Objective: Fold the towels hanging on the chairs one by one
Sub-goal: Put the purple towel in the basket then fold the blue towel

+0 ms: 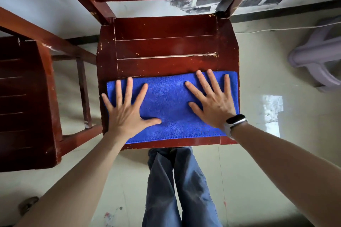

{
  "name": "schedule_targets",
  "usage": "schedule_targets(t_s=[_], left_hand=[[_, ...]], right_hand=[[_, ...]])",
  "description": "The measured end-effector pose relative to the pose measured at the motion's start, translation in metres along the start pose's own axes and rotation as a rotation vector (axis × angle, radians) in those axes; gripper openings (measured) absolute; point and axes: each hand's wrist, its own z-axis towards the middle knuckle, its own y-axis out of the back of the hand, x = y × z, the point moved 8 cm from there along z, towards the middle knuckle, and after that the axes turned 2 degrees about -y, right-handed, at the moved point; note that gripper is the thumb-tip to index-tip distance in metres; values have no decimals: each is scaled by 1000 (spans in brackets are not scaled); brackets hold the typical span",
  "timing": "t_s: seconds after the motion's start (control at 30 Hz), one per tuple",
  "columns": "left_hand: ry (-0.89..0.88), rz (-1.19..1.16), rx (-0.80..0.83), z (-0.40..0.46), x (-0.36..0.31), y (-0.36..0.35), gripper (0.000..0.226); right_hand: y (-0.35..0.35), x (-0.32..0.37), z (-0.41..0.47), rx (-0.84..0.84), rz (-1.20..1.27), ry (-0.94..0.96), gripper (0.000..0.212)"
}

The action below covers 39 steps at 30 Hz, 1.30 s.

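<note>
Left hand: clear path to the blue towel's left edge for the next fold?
Probably yes. The left hand already lies flat on the blue microfibre towel on the red wooden chair seat; its little finger overhangs that uncovered edge.

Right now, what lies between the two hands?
Only bare blue towel, flat on the chair seat, between left hand and right hand; nothing else there in the head view.

Both hands, left (127, 110) and right (215, 102), flat with fingers spread on blue towel (168, 105) on chair seat (166, 42).
</note>
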Motion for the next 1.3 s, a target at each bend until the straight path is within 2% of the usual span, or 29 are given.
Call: schedule_targets(t_s=[0.13,0.27,0.33,0.4,0.43,0.53,0.6,0.7,0.83,0.97,1.07,1.1,1.13,1.23,1.3], left_hand=[[69,-10,-3,-9,25,-6,119],[128,-65,-7,-16,31,-1,123],[118,-56,-24,-22,24,2,117],[83,-47,-48,-32,14,3,106],[61,-52,-56,-38,9,1,99],[-1,-61,-73,-54,-3,-7,73],[-12,-55,-65,-60,-7,-13,66],[22,-59,-37,-61,-7,-19,66],[22,-41,-6,-58,-6,-24,68],[16,-51,10,-58,-3,-24,69],[10,-105,40,-58,-4,-24,71],[5,-125,53,-58,-3,-24,72],[4,-151,67,-58,-3,-23,73],[15,-338,58,-57,0,-14,70],[85,-573,0,-57,5,1,53]], right_hand=[[-9,-53,-16,95,18,-179,56],[-10,-82,-37,208,259,-360,64],[2,-87,-45,126,404,-487,65],[15,-88,-53,-7,485,-638,53],[13,-88,-57,-9,548,-734,42],[-12,-89,-70,98,771,-1050,24],[-24,-86,-72,165,805,-1129,19],[-29,-82,-69,243,789,-1152,11],[-25,-82,-62,311,725,-1138,24],[-15,-78,-65,302,719,-1110,12],[-6,-80,-68,222,941,-1132,8],[-1,-80,-69,208,1030,-1151,19],[4,-79,-68,209,1121,-1135,22],[31,-61,-57,284,1345,-909,6],[52,-37,-46,355,1485,-758,12]])
